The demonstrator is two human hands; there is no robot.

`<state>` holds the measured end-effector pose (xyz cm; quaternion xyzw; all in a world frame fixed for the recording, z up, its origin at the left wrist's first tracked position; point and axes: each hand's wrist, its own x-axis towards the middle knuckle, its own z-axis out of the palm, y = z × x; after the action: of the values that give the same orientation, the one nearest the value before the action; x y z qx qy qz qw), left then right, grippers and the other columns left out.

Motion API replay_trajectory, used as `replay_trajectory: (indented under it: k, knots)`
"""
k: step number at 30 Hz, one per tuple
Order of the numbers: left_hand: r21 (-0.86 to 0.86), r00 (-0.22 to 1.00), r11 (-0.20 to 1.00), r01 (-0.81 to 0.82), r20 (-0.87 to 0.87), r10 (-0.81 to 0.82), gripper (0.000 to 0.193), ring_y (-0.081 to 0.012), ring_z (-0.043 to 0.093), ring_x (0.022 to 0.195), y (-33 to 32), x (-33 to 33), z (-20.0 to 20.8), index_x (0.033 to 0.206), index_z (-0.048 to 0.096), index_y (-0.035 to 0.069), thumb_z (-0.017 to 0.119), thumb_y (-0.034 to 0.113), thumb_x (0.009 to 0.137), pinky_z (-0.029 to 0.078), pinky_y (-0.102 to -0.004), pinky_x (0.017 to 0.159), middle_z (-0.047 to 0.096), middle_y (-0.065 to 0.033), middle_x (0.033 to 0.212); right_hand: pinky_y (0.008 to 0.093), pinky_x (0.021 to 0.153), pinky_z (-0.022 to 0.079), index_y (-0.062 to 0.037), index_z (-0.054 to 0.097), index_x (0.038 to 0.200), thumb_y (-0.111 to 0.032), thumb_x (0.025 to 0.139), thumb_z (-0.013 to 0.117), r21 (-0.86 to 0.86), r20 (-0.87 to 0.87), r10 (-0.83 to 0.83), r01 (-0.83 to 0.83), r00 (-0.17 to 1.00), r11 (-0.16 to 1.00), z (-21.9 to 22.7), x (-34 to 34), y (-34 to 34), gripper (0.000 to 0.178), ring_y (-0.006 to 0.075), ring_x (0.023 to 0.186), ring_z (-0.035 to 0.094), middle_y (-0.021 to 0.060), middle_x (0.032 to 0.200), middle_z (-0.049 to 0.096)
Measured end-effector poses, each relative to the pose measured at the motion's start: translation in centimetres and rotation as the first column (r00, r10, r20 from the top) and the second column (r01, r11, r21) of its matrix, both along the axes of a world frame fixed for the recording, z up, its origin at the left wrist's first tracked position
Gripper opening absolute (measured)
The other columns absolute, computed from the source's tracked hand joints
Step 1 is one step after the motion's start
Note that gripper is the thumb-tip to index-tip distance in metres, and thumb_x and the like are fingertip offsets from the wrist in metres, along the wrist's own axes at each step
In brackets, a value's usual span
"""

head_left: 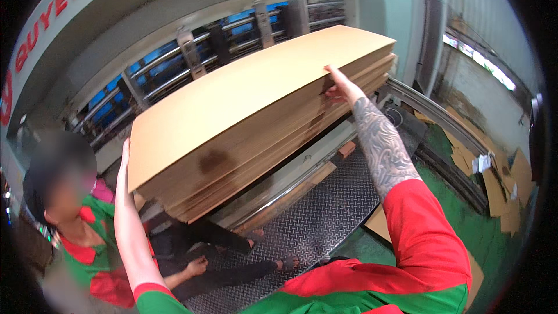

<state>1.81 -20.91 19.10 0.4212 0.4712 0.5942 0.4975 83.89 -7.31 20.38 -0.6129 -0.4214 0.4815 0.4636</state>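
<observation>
A tall stack of brown cardboard sheets (256, 96) lies lengthwise in front of me, its top sheet flat and its lower layers slightly uneven. My left hand (125, 154) lies flat and upright along the stack's left end, seen nearly edge-on, its fingertips partly hidden. At the near long side, toward the right end, my right hand (343, 85) touches the stack with its fingers apart. One digit reaches the top edge; the others rest against the side of the sheets. Neither hand is wrapped round anything.
Behind the stack stands a large pale machine (174, 9) with metal rollers. A co-worker (87, 227) sits close at the left, legs stretched over the tread-plate platform (261, 261). A reddish block (347, 150) lies near the machine's rail. Cardboard scraps (494, 189) litter the green floor at right.
</observation>
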Motion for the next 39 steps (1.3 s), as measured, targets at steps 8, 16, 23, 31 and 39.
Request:
replay_trajectory:
  k: [8, 16, 23, 31, 39]
  knots:
    - [-0.062, 0.405, 0.784, -0.618, -0.880, 0.249, 0.090, -0.0157, 0.064, 0.059, -7.7, 3.9, 8.9, 0.110, 0.071, 0.001, 0.042, 0.084, 0.098, 0.053, -0.0337, 0.060, 0.066, -0.0070, 0.077, 0.0247, 0.060, 0.046, -0.0027, 0.064, 0.092, -0.070, 0.100, 0.060, 0.348, 0.082, 0.065, -0.090, 0.994, 0.933, -5.6, 7.6, -6.8, 0.068, 0.0115, 0.065, 0.059, 0.0012, 0.071, 0.059]
    - [0.741, 0.601, 0.663, 0.108, -0.580, 0.550, 0.039, -0.0317, 0.064, 0.120, -26.3, 34.3, -0.3, 0.128, 0.067, -0.007, 0.061, 0.020, 0.101, 0.048, -0.0442, 0.108, 0.068, -0.0190, 0.126, 0.0490, 0.110, 0.050, -0.0056, 0.067, 0.139, -0.053, 0.097, 0.059, -0.750, 0.577, 0.488, 0.188, 0.655, 0.634, -51.5, 13.3, -54.6, 0.064, 0.0409, 0.131, 0.063, 0.0234, 0.146, 0.063]
    - [-0.344, 0.551, 0.682, 0.646, -0.408, -0.728, 0.028, -0.0170, 0.069, 0.112, -30.0, 55.0, -23.6, 0.128, 0.068, 0.001, 0.072, 0.010, 0.102, 0.055, -0.0331, 0.099, 0.074, -0.0083, 0.121, 0.0537, 0.093, 0.057, 0.0009, 0.076, 0.111, -0.044, 0.094, 0.062, -0.985, 0.126, -0.281, 0.154, 0.951, 0.079, -57.0, 7.1, -96.8, 0.050, 0.0320, 0.105, 0.074, 0.0168, 0.120, 0.077]
    - [-0.631, 0.106, 0.322, 0.706, -0.356, -0.929, 0.039, -0.0200, 0.072, 0.111, -31.5, 69.7, -35.7, 0.132, 0.066, -0.002, 0.070, 0.027, 0.105, 0.056, -0.0355, 0.098, 0.076, -0.0150, 0.120, 0.0487, 0.102, 0.054, -0.0024, 0.074, 0.125, -0.038, 0.089, 0.060, -0.832, 0.444, -0.338, 0.522, 0.830, 0.189, -62.7, 16.8, -90.2, 0.052, 0.0393, 0.124, 0.068, 0.0233, 0.133, 0.071]
    - [-0.747, -0.095, 0.363, 0.557, -0.492, -0.865, 0.061, -0.0314, 0.068, 0.123, -29.3, 88.1, -44.4, 0.134, 0.065, -0.006, 0.070, 0.046, 0.102, 0.053, -0.0411, 0.107, 0.069, -0.0230, 0.132, 0.0511, 0.098, 0.056, -0.0028, 0.074, 0.112, -0.035, 0.094, 0.061, -0.690, 0.408, -0.337, 0.528, 0.849, 0.496, -59.7, 41.2, -86.9, 0.040, 0.0416, 0.112, 0.071, 0.0242, 0.118, 0.074]
